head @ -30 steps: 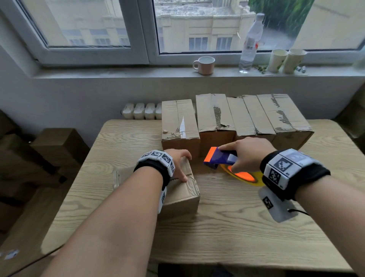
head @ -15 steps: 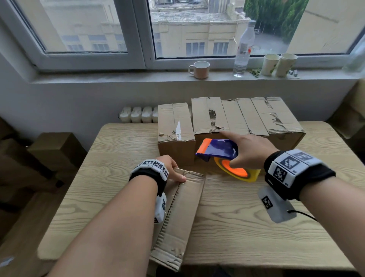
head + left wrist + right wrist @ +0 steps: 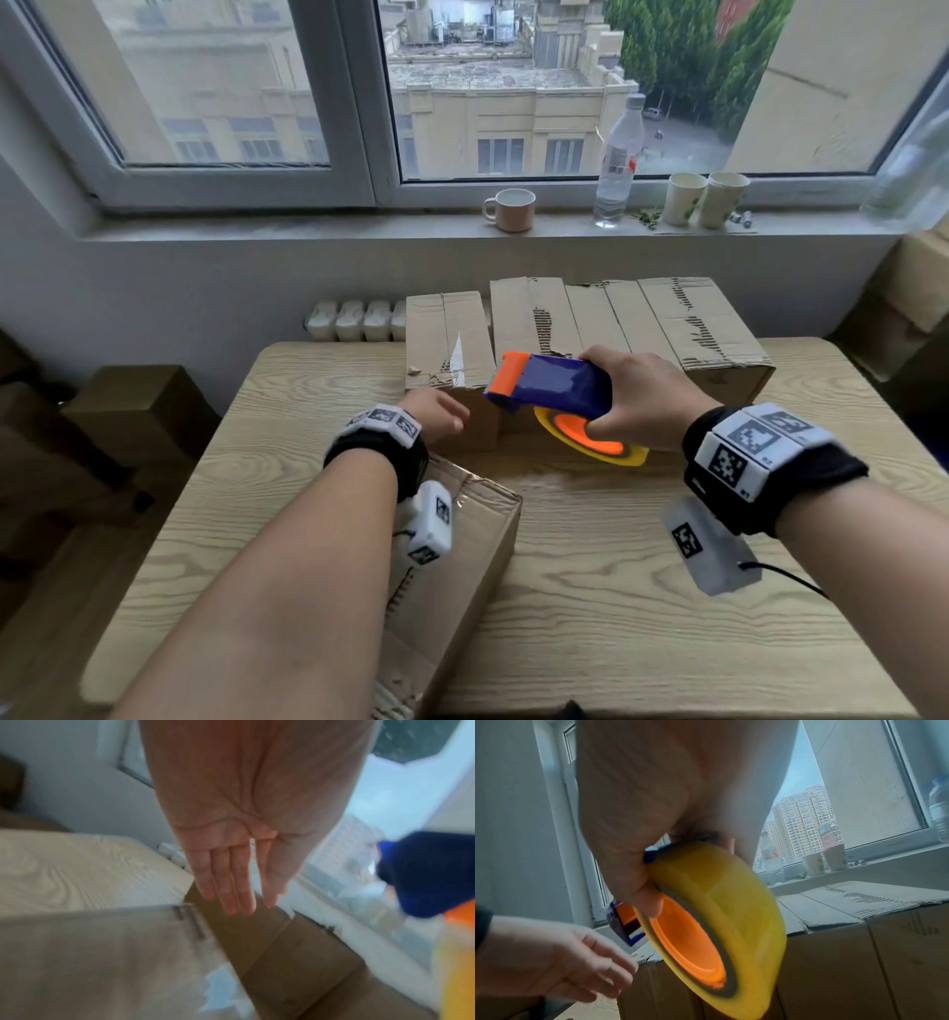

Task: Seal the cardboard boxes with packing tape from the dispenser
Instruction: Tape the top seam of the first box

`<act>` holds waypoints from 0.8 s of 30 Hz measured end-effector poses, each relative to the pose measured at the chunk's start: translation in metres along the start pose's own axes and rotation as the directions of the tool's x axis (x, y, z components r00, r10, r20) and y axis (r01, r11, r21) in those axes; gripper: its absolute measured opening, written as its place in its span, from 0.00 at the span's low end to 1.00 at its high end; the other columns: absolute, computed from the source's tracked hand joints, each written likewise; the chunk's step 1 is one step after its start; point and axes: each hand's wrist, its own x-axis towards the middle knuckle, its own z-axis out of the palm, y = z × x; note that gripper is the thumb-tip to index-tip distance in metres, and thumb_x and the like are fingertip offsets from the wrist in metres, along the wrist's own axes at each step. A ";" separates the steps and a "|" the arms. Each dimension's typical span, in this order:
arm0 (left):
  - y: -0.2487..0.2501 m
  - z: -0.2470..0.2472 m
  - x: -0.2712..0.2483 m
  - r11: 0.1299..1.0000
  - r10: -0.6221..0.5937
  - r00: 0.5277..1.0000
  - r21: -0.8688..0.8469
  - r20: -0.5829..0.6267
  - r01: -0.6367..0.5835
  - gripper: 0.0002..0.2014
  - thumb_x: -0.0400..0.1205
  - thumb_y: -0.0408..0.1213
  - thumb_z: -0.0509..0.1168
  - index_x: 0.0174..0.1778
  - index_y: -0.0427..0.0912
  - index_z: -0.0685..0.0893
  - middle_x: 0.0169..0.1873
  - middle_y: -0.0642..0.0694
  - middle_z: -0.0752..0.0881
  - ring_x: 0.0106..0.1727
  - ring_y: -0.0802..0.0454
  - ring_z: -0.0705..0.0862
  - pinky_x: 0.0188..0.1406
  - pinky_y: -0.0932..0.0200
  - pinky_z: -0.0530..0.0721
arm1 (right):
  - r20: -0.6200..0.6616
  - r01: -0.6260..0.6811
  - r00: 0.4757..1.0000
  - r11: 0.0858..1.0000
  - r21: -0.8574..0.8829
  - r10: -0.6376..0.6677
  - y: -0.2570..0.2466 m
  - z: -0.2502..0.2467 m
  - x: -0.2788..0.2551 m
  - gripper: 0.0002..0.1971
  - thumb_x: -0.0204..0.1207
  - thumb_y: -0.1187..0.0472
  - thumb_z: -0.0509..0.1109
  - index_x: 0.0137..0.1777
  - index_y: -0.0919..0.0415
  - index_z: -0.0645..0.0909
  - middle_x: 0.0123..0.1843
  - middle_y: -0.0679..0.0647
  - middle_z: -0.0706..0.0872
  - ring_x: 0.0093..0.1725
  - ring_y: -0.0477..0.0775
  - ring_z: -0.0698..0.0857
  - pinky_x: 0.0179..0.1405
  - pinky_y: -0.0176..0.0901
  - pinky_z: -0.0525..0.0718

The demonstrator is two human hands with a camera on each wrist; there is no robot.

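Note:
My right hand (image 3: 637, 395) grips a blue and orange tape dispenser (image 3: 549, 383) with a yellow tape roll (image 3: 590, 442), held in the air in front of the back row of boxes. The right wrist view shows the thumb on the roll's (image 3: 718, 912) orange core. My left hand (image 3: 444, 419) hovers with straight fingers (image 3: 231, 882) and holds nothing, just before the left back box (image 3: 447, 339). A long cardboard box (image 3: 462, 555) lies under my left forearm, reaching the table's near edge. My left hand (image 3: 559, 963) shows open in the right wrist view.
Several more cardboard boxes (image 3: 642, 318) stand side by side at the back of the wooden table (image 3: 667, 616). On the windowsill sit a mug (image 3: 511, 209), a water bottle (image 3: 619, 159) and two paper cups (image 3: 706, 198). Brown boxes (image 3: 138, 406) lie on the floor left.
The near box was turned lengthwise toward the near edge. My left hand let go of it and moved forward toward the back row. The right hand raised the dispenser.

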 end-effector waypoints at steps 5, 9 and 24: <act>0.031 -0.013 -0.011 0.644 -0.086 0.980 -0.740 0.179 0.192 0.13 0.89 0.40 0.53 0.53 0.36 0.79 0.45 0.39 0.87 0.42 0.47 0.86 0.40 0.56 0.87 | -0.012 0.035 0.999 0.998 0.057 -0.034 -0.008 0.000 -0.004 0.28 0.62 0.55 0.77 0.64 0.49 0.74 0.48 0.49 0.85 0.44 0.52 0.83 0.45 0.46 0.83; 0.030 -0.018 -0.015 0.565 -0.063 0.984 -0.807 0.168 0.173 0.06 0.84 0.35 0.63 0.48 0.35 0.81 0.38 0.39 0.88 0.36 0.48 0.89 0.33 0.57 0.90 | -0.020 0.047 0.999 0.995 0.090 -0.046 -0.015 0.000 -0.004 0.30 0.62 0.54 0.77 0.65 0.47 0.74 0.48 0.48 0.84 0.45 0.52 0.83 0.45 0.45 0.83; 0.021 -0.022 -0.017 0.627 -0.111 0.975 -0.748 0.191 0.218 0.09 0.79 0.30 0.70 0.55 0.38 0.83 0.39 0.36 0.90 0.34 0.47 0.91 0.34 0.55 0.90 | -0.031 0.067 0.997 0.992 0.105 -0.064 -0.030 0.005 -0.011 0.32 0.60 0.54 0.77 0.66 0.46 0.73 0.50 0.47 0.85 0.47 0.51 0.84 0.49 0.52 0.86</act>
